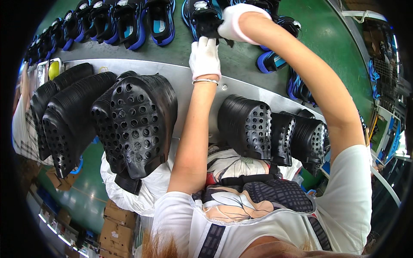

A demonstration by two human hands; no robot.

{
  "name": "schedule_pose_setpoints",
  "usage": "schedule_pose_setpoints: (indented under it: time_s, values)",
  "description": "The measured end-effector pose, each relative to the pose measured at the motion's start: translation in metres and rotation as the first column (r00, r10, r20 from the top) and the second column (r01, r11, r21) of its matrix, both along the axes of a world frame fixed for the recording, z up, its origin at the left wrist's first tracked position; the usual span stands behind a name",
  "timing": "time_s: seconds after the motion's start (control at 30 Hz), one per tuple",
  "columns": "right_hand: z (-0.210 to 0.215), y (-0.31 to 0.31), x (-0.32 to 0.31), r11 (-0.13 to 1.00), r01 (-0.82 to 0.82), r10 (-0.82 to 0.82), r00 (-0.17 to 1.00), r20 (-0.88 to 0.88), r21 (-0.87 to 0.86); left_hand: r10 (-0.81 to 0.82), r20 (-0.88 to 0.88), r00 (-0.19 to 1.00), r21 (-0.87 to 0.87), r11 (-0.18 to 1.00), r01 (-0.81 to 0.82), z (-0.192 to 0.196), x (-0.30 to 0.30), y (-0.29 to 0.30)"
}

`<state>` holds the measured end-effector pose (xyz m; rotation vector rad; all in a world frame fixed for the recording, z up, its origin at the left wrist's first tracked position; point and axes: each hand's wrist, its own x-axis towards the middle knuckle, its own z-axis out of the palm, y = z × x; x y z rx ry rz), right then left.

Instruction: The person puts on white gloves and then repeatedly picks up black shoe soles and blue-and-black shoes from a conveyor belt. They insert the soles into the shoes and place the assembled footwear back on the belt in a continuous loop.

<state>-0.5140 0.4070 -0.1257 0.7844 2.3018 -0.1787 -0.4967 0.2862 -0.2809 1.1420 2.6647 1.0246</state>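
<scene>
Both my hands wear white gloves and meet at a black and blue sports shoe [202, 12] at the far side of the bench. My left hand [205, 58] points away from me, its fingertips bent against the heel end of the shoe. From the right, my right hand [241, 23] reaches over with curled fingers at the shoe's opening. A dark crumpled piece [210, 29] shows there between the two hands; I cannot make out whether it is stuffing or part of the shoe. My right fingertips are partly hidden.
A row of similar shoes [129, 23] runs along the green surface at left; a loose shoe [272, 61] lies at right. Nested stacks of black perforated shoe-shaped plastic inserts [140, 120] stand nearer me, with more stacks [249, 127] right of my left forearm. A metal edge [185, 71] runs between.
</scene>
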Motion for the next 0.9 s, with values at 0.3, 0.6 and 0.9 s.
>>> schedule_pose_setpoints:
  time_s: [0.3,0.6,0.9]
  values:
    - [-0.093,-0.017,-0.027,0.994,0.102,-0.090,0.956,-0.280,0.026,0.162,0.327,0.931,-0.093,0.986,-0.139,0.007,-0.006,0.004]
    - [-0.059,-0.020,-0.036,0.918,-0.373,0.378,0.926,-0.016,0.136,0.202,0.509,0.837,-0.549,0.825,0.135,0.023,-0.041,0.029]
    - [-0.082,0.009,-0.039,0.924,-0.323,0.365,0.905,-0.218,0.206,-0.005,0.297,0.955,-0.595,0.781,0.189,0.027,-0.042,0.034]
